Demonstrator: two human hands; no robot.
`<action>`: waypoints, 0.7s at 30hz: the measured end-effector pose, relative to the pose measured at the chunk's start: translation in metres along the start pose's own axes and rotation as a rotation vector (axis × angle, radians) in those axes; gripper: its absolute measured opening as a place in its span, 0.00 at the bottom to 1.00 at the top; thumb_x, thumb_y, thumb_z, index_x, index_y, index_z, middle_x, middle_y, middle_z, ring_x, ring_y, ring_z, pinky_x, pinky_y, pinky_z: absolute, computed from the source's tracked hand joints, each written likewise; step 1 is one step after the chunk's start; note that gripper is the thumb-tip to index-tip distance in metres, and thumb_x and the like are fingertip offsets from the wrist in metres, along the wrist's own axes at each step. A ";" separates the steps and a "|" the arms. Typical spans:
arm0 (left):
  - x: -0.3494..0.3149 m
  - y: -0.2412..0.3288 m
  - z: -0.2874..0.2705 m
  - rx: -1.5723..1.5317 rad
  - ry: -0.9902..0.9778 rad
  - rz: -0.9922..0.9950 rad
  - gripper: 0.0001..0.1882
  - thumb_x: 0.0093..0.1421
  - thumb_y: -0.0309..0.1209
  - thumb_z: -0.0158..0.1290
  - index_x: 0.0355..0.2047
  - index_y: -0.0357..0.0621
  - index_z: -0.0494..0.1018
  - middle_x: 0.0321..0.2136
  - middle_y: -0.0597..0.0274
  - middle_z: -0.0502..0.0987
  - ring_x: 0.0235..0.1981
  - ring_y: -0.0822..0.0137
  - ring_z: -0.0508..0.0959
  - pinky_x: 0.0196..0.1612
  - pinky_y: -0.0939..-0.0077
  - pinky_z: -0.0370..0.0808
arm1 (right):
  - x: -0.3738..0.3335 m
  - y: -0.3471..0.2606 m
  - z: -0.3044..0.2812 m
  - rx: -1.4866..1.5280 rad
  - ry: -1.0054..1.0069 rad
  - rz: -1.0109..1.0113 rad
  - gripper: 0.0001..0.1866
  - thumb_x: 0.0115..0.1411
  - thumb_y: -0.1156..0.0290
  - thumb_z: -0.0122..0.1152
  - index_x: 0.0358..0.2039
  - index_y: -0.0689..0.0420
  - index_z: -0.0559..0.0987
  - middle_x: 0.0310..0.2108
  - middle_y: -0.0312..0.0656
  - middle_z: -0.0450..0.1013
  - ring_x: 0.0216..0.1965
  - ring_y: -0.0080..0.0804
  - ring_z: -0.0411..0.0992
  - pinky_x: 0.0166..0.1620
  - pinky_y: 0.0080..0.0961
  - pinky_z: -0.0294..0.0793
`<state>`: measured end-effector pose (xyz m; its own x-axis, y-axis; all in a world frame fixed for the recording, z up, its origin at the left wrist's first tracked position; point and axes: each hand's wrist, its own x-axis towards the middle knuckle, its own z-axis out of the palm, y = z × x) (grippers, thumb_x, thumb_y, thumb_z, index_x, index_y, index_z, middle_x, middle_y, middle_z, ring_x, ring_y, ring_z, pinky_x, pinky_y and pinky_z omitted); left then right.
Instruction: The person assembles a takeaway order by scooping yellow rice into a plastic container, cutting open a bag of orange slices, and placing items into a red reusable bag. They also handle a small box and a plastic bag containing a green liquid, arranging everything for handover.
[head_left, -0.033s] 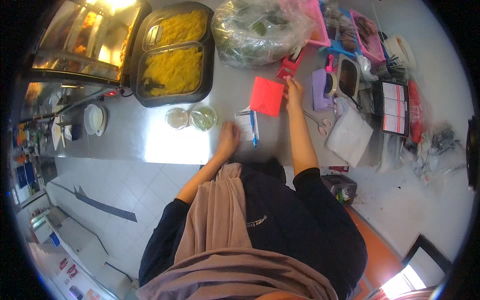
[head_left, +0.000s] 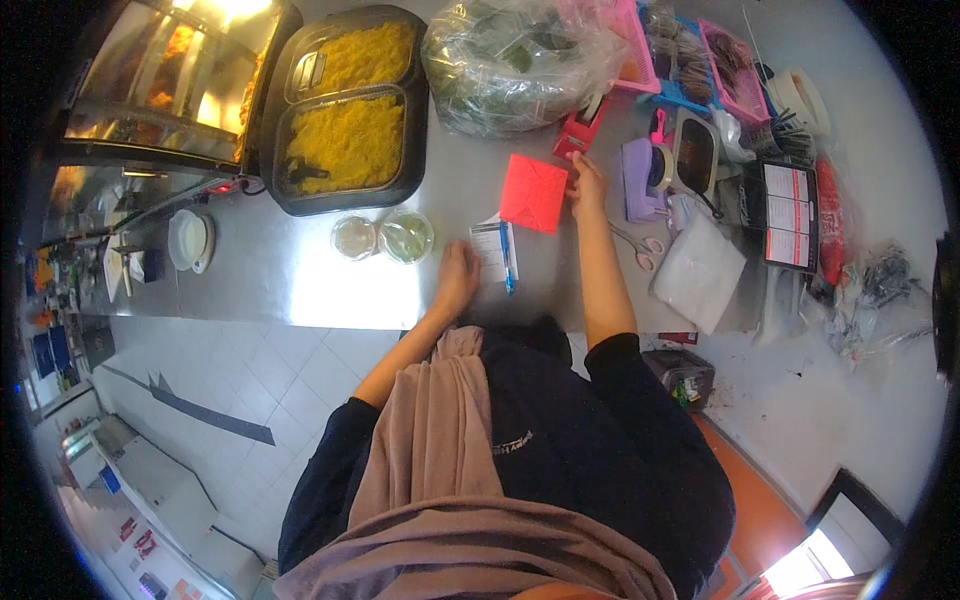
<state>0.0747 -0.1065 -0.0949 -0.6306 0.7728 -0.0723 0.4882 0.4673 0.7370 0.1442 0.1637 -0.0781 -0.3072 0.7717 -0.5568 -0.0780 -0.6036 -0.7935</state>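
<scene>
Red packet [head_left: 532,193] beside right hand [head_left: 588,187], slip [head_left: 488,256] beside left hand [head_left: 458,273]; cannot tell either grip. Nothing visibly changed; handling seems paused.

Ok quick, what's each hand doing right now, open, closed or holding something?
Left hand: fingers curled beside the white slip; whether it's holding anything can't be told.
Right hand: at the red packet's right edge; open or closed can't be told.

Metal counter [head_left: 250,270] (glare-streaked) — on it a black tray [head_left: 416,130], paper slip [head_left: 487,262], clear tubs [head_left: 407,236], scissors [head_left: 648,256].
</scene>
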 end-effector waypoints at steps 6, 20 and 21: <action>0.012 0.012 0.005 -0.027 -0.003 0.012 0.30 0.48 0.21 0.54 0.50 0.36 0.55 0.35 0.42 0.68 0.38 0.45 0.70 0.40 0.61 0.69 | 0.024 0.007 -0.016 -0.236 -0.082 0.087 0.12 0.55 0.60 0.59 0.33 0.54 0.78 0.28 0.34 0.68 0.28 0.28 0.69 0.25 0.25 0.70; 0.056 0.141 -0.111 -0.208 -0.076 0.334 0.26 0.50 0.15 0.48 0.51 0.43 0.64 0.47 0.49 0.68 0.44 0.51 0.71 0.43 0.67 0.71 | 0.029 -0.042 0.016 -0.069 0.003 -0.403 0.28 0.55 0.73 0.59 0.52 0.58 0.55 0.35 0.50 0.74 0.28 0.32 0.75 0.23 0.23 0.71; 0.063 0.147 -0.112 -0.345 -0.147 0.312 0.25 0.50 0.17 0.49 0.51 0.45 0.66 0.48 0.52 0.68 0.43 0.54 0.72 0.45 0.68 0.70 | 0.027 -0.035 0.013 -0.068 -0.010 -0.453 0.27 0.55 0.75 0.59 0.50 0.58 0.55 0.35 0.51 0.74 0.29 0.33 0.75 0.25 0.24 0.72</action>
<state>0.0388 -0.0370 0.0838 -0.3823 0.9173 0.1116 0.3962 0.0536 0.9166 0.1259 0.2026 -0.0620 -0.2658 0.9526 -0.1483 -0.1446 -0.1915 -0.9708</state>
